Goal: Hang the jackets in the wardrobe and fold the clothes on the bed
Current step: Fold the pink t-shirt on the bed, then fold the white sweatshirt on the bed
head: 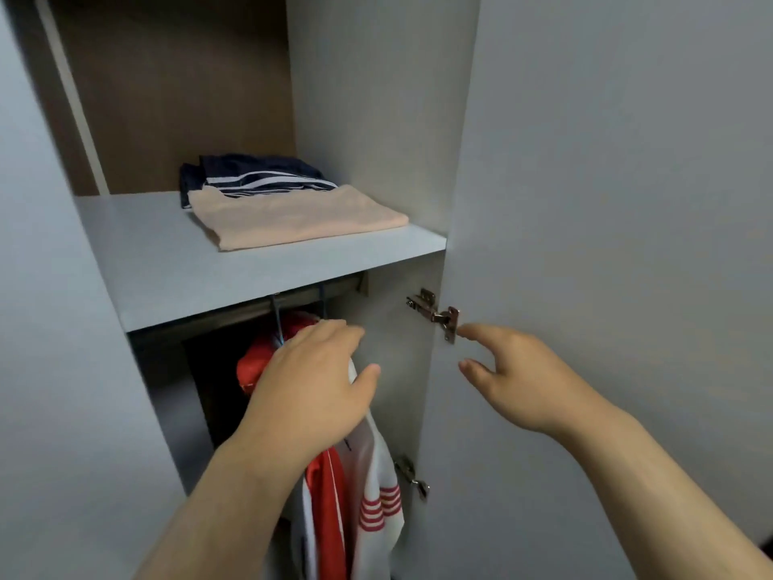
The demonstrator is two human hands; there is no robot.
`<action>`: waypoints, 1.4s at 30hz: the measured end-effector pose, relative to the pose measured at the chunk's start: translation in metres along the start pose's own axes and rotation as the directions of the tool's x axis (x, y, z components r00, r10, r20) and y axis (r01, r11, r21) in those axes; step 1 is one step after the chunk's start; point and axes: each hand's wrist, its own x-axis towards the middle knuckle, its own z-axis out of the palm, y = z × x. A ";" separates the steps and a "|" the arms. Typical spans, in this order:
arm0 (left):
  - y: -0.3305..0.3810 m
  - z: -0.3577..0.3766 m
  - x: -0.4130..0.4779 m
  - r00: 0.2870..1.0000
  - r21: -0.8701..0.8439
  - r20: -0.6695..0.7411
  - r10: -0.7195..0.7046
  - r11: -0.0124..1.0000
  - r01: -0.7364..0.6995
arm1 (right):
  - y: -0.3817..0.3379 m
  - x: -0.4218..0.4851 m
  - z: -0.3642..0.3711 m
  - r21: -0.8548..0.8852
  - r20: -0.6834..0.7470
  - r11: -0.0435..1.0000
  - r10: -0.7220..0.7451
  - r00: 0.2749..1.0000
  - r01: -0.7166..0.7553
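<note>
A red and white jacket (pixel 368 491) hangs on a dark hanger (pixel 276 316) from the rail under the wardrobe shelf (pixel 167 261). My left hand (pixel 311 383) lies over the jacket's shoulder with its fingers loosely bent; whether they grasp the cloth is hidden. My right hand (pixel 514 378) hovers near the upper door hinge (pixel 437 313), fingers spread and holding nothing. On the shelf lie a folded peach garment (pixel 293 219) and, behind it, a dark navy garment with white stripes (pixel 255 173).
The open wardrobe door (pixel 606 244) fills the right side. A second hinge (pixel 412 475) sits lower on the door edge. The wardrobe's left side panel (pixel 54 328) bounds the opening. The hanging space left of the jacket is dark.
</note>
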 end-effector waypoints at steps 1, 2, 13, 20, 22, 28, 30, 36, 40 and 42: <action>0.002 0.005 -0.003 0.997 0.044 0.081 0.006 0.999 -0.009 | 0.004 -0.010 -0.001 -0.012 0.030 0.999 0.035 0.999 -0.035; 0.005 0.008 -0.007 0.987 0.079 0.159 0.005 0.997 -0.018 | 0.007 -0.021 -0.003 -0.025 0.061 0.998 0.062 0.996 -0.061; 0.105 0.008 -0.068 0.940 -0.058 0.319 0.123 0.992 -0.110 | 0.043 -0.161 -0.057 0.015 0.013 0.991 0.132 0.991 -0.132; 0.227 0.032 -0.123 0.878 -0.241 0.347 0.329 0.936 -0.256 | 0.103 -0.311 -0.104 0.028 -0.048 0.949 0.316 0.948 -0.315; 0.263 0.041 -0.141 0.846 -0.290 0.366 0.387 0.911 -0.292 | 0.120 -0.360 -0.113 0.017 -0.077 0.912 0.409 0.909 -0.409; 0.384 0.071 -0.190 0.654 -0.356 0.437 0.617 0.787 -0.504 | 0.152 -0.493 -0.153 -0.058 -0.149 0.778 0.612 0.776 -0.625; 0.426 0.078 -0.202 0.579 -0.376 0.431 0.692 0.721 -0.582 | 0.158 -0.534 -0.170 -0.061 -0.228 0.702 0.682 0.695 -0.709; 0.537 0.096 -0.243 0.345 -0.507 0.393 0.852 0.514 -0.692 | 0.160 -0.642 -0.198 -0.042 -0.345 0.469 0.822 0.453 -0.882; 0.590 0.111 -0.261 0.198 -0.555 0.374 0.906 0.390 -0.734 | 0.159 -0.683 -0.209 0.003 -0.383 0.316 0.877 0.291 -0.949; 0.611 0.121 -0.264 0.145 -0.567 0.367 0.919 0.344 -0.749 | 0.163 -0.695 -0.211 0.022 -0.392 0.250 0.893 0.222 -0.968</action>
